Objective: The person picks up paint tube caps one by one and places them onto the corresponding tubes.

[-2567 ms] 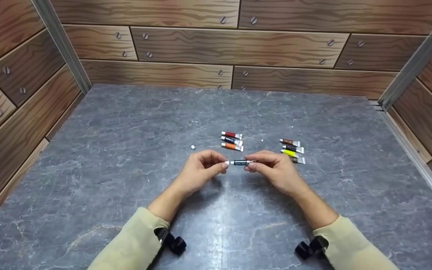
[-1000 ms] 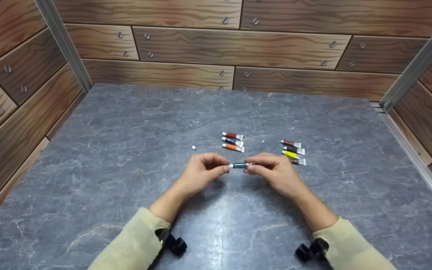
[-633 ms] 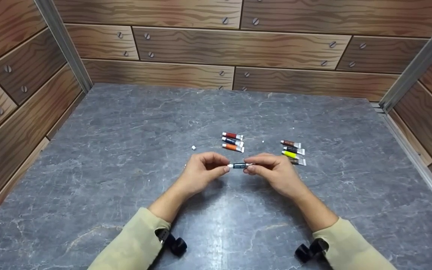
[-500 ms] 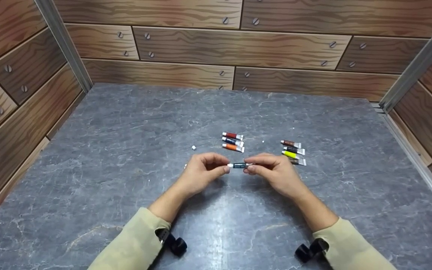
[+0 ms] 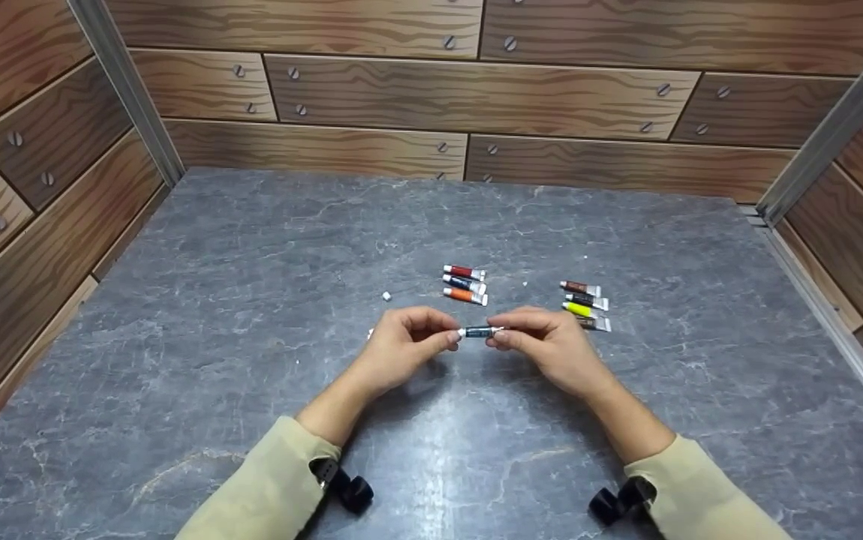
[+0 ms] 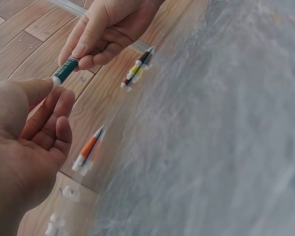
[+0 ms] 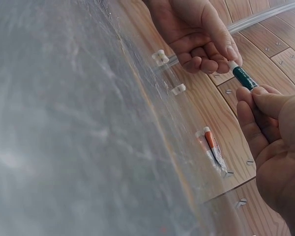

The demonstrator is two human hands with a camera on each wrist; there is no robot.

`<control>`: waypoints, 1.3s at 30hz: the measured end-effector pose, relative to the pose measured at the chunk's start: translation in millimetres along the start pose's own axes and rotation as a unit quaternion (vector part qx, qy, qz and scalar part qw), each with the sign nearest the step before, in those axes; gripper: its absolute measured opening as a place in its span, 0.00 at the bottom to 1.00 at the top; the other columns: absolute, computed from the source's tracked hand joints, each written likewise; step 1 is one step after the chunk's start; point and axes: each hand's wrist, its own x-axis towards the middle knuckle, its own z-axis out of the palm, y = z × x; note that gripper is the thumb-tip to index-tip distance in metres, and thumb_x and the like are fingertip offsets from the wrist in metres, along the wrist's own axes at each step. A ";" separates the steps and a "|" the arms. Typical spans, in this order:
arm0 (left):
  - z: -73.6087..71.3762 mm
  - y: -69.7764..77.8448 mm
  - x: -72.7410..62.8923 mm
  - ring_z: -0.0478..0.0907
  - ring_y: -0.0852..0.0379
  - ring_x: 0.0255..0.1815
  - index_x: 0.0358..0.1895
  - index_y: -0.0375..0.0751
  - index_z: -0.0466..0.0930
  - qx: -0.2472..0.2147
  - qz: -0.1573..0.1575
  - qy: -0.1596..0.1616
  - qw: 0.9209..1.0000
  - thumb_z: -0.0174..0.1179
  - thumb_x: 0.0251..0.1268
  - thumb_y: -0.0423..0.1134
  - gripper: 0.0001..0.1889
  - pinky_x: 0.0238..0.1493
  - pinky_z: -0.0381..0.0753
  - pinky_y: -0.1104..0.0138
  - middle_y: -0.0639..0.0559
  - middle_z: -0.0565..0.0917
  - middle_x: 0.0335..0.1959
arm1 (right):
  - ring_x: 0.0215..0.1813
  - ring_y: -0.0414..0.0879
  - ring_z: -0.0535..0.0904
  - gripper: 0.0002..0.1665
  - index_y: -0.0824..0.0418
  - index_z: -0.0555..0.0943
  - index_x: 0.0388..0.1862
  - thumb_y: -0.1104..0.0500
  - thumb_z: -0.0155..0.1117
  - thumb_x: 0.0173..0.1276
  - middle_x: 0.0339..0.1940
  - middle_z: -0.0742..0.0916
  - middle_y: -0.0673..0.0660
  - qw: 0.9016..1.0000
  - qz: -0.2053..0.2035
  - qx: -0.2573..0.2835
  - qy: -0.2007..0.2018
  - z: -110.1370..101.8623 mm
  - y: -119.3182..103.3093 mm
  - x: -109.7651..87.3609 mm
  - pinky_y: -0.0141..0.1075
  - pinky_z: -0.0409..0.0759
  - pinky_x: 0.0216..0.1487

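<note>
A small dark green paint tube is held level between the two hands above the table. Its green label shows clearly in the left wrist view, where the tube points its white cap at the left hand. My left hand pinches that cap between thumb and forefinger, and the cap sits against the tube's front end. The right hand pinches the tail end, which its fingertips partly cover. Just beyond the hands lie a red tube, a dark blue tube and an orange tube in a stack of rows.
To the right lie more tubes: reddish brown, black, yellow and a dark brown one partly behind the right hand. A loose white cap lies left on the grey marbled table. Wood-patterned walls enclose it.
Earlier the white cap in the left hand stood slightly apart from the tube; now the two meet. Both hands have hardly moved over the last second.
</note>
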 end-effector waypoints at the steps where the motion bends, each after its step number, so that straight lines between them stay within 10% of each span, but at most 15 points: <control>1: -0.1 -0.2 0.1 0.87 0.51 0.39 0.46 0.34 0.89 0.002 0.002 0.001 1.000 0.70 0.70 0.32 0.07 0.41 0.84 0.67 0.45 0.91 0.37 | 0.47 0.49 0.91 0.16 0.80 0.84 0.55 0.72 0.69 0.72 0.51 0.88 0.72 1.000 0.000 0.001 -0.001 0.0 0.0 0.1 0.42 0.88 0.52; 27: -0.3 -0.5 0.3 0.85 0.57 0.37 0.48 0.32 0.88 -0.006 0.007 0.010 1.000 0.74 0.64 0.28 0.11 0.40 0.85 0.68 0.46 0.90 0.40 | 0.47 0.49 0.91 0.16 0.81 0.83 0.56 0.72 0.69 0.72 0.51 0.87 0.73 1.000 0.005 0.010 -0.008 -0.2 1.5 0.1 0.43 0.88 0.53; 39: -0.7 -0.8 1.0 0.90 0.52 0.36 0.55 0.24 0.83 -0.043 -0.026 -0.010 0.999 0.65 0.76 0.34 0.14 0.44 0.89 0.51 0.40 0.91 0.42 | 0.46 0.49 0.91 0.16 0.81 0.83 0.55 0.72 0.69 0.73 0.52 0.86 0.76 1.000 0.016 0.015 0.004 0.5 -0.4 0.2 0.42 0.88 0.52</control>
